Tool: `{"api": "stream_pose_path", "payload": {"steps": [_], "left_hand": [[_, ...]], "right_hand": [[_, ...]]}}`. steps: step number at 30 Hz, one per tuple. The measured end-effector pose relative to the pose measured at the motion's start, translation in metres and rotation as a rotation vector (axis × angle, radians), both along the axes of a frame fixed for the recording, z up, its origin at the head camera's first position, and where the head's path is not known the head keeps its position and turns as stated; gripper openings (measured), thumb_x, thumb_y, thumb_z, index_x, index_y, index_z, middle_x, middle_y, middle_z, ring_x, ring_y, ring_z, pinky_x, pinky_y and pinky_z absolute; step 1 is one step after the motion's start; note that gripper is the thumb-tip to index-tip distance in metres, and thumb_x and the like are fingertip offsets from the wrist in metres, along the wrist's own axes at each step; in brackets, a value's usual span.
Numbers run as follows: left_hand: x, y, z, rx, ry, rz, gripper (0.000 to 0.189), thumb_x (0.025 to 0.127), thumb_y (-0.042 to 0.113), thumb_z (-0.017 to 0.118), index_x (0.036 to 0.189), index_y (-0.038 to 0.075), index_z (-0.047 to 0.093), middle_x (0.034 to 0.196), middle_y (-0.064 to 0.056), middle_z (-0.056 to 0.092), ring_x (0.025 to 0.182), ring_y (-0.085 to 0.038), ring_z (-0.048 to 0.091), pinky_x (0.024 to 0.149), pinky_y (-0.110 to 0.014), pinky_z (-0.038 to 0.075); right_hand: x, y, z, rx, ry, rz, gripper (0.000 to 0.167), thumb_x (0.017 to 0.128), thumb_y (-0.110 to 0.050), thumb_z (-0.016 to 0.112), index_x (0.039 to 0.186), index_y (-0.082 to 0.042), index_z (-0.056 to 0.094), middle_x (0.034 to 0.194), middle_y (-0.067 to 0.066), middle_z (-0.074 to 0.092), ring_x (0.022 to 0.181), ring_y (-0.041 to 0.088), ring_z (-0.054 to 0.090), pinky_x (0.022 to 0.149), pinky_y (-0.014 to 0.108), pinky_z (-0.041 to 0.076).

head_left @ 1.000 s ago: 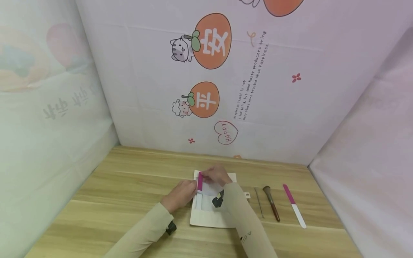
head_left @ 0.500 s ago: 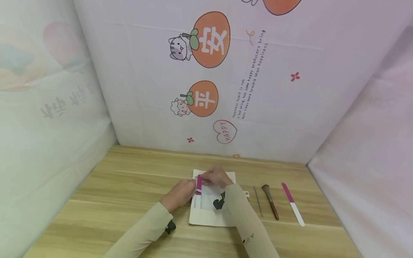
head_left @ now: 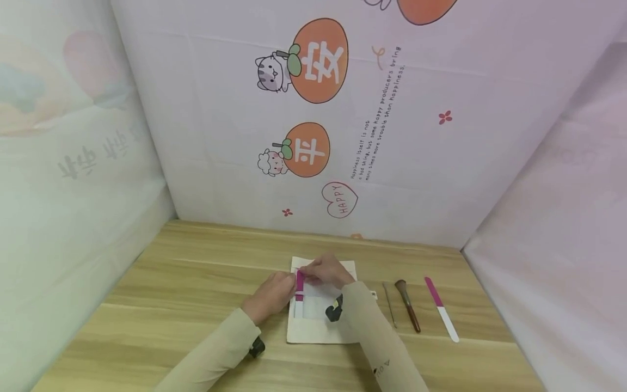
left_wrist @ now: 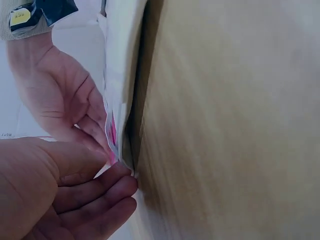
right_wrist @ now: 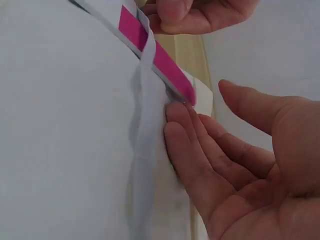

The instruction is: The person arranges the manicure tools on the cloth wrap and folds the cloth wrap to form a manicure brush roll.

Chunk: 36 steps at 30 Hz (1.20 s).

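Observation:
A white fabric case [head_left: 320, 333] lies opened out on the table. Along its left side is a pink and white nail file [head_left: 300, 286], running under a narrow white band [right_wrist: 148, 52] that crosses its pink half. My left hand [head_left: 271, 296] pinches the case's left edge beside the band, thumb on one side and fingers on the other. My right hand [head_left: 328, 270] reaches over the case to the file's far pink end. In the right wrist view its straight fingertips [right_wrist: 177, 112] press at that rounded end, with the thumb held apart from them.
Right of the case lie a thin metal stick [head_left: 389, 306], a brush [head_left: 409, 307] with a brown handle, and a second pink and white nail file [head_left: 442, 309]. A small snap tab [head_left: 374, 295] sticks out from the case's right side. Printed cloth [head_left: 401, 207] hangs behind the table.
The nail file has slid toward the near end of the case, so some pink now shows below the band. My right hand has followed it slightly; my left stays at the edge.

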<state>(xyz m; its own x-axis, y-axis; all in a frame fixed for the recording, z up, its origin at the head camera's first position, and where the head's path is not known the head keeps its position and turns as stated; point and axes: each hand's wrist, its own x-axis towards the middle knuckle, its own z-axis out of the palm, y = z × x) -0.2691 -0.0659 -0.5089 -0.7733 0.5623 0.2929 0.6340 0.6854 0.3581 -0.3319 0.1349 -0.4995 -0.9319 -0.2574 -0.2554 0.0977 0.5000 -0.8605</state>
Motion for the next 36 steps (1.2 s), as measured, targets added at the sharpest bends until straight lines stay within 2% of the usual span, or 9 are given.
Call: {"api": "stream_pose_path", "payload": {"steps": [4,7,12,16,20,25,27,34,36], "left_hand": [[0.003,-0.001,-0.001,-0.002,-0.036,-0.002,0.017,0.097,0.001,0.068,0.082,0.004,0.060,0.072,0.001,0.051,0.066,-0.013,0.045,0.059,-0.024,0.042],[0.003,-0.002,-0.001,-0.001,-0.058,-0.009,0.016,0.095,0.002,0.071,0.084,0.005,0.059,0.074,0.000,0.051,0.069,-0.014,0.046,0.061,-0.025,0.042],[0.000,0.003,-0.001,-0.023,-0.044,-0.027,0.009,0.095,0.004,0.074,0.089,0.005,0.067,0.082,-0.002,0.062,0.076,-0.015,0.056,0.069,-0.029,0.052],[-0.003,0.009,-0.001,-0.040,-0.021,-0.054,0.004,0.095,0.005,0.074,0.094,0.004,0.070,0.088,-0.004,0.065,0.079,-0.015,0.056,0.074,-0.030,0.055],[-0.005,0.015,-0.001,-0.042,-0.005,-0.085,0.004,0.096,0.000,0.071,0.099,0.000,0.072,0.094,-0.007,0.070,0.085,-0.018,0.062,0.080,-0.031,0.057],[-0.008,0.026,-0.002,-0.063,-0.016,-0.101,0.005,0.096,0.000,0.069,0.098,0.000,0.074,0.095,-0.010,0.073,0.090,-0.021,0.066,0.083,-0.032,0.059],[-0.010,0.029,-0.002,-0.069,-0.023,-0.102,0.004,0.096,0.000,0.070,0.096,0.001,0.074,0.092,-0.009,0.072,0.088,-0.020,0.065,0.081,-0.031,0.058],[-0.012,0.031,-0.005,-0.077,-0.052,-0.095,0.008,0.096,0.004,0.071,0.089,0.004,0.072,0.085,-0.005,0.068,0.079,-0.013,0.057,0.074,-0.027,0.053],[-0.012,0.031,-0.005,-0.073,-0.051,-0.102,0.010,0.096,0.004,0.072,0.086,0.004,0.071,0.082,-0.003,0.065,0.076,-0.011,0.053,0.072,-0.025,0.051]], "right_hand": [[0.001,0.023,0.012,0.068,0.044,0.039,0.027,0.097,-0.029,0.077,0.108,-0.004,0.078,0.105,0.009,0.080,0.095,0.018,0.077,0.088,0.034,0.063],[0.004,0.049,0.023,0.099,0.068,0.067,0.028,0.098,-0.027,0.075,0.112,-0.003,0.076,0.109,0.012,0.078,0.100,0.021,0.076,0.093,0.039,0.062],[0.012,0.101,0.041,0.306,0.194,0.093,0.031,0.099,-0.036,0.073,0.114,-0.009,0.076,0.107,0.007,0.078,0.096,0.018,0.071,0.088,0.039,0.060],[0.021,0.141,0.048,0.405,0.248,0.097,0.036,0.099,-0.035,0.072,0.120,-0.005,0.074,0.117,0.012,0.075,0.105,0.026,0.070,0.093,0.047,0.059],[0.029,0.183,0.051,0.471,0.258,0.095,0.045,0.099,-0.034,0.072,0.125,0.002,0.070,0.124,0.020,0.073,0.113,0.035,0.070,0.098,0.054,0.058],[0.041,0.235,0.055,0.552,0.269,0.093,0.045,0.098,-0.029,0.074,0.121,0.010,0.068,0.118,0.026,0.072,0.107,0.040,0.070,0.094,0.058,0.058],[0.046,0.253,0.056,0.585,0.276,0.083,0.046,0.097,-0.027,0.074,0.119,0.012,0.066,0.116,0.028,0.072,0.107,0.043,0.069,0.094,0.060,0.057],[0.055,0.294,0.043,0.656,0.308,0.050,0.028,0.091,-0.019,0.080,0.099,0.008,0.075,0.096,0.022,0.077,0.089,0.036,0.072,0.081,0.054,0.061],[0.057,0.300,0.040,0.676,0.303,0.041,0.031,0.090,-0.018,0.080,0.100,0.011,0.074,0.097,0.027,0.076,0.090,0.041,0.072,0.082,0.056,0.061]]}}
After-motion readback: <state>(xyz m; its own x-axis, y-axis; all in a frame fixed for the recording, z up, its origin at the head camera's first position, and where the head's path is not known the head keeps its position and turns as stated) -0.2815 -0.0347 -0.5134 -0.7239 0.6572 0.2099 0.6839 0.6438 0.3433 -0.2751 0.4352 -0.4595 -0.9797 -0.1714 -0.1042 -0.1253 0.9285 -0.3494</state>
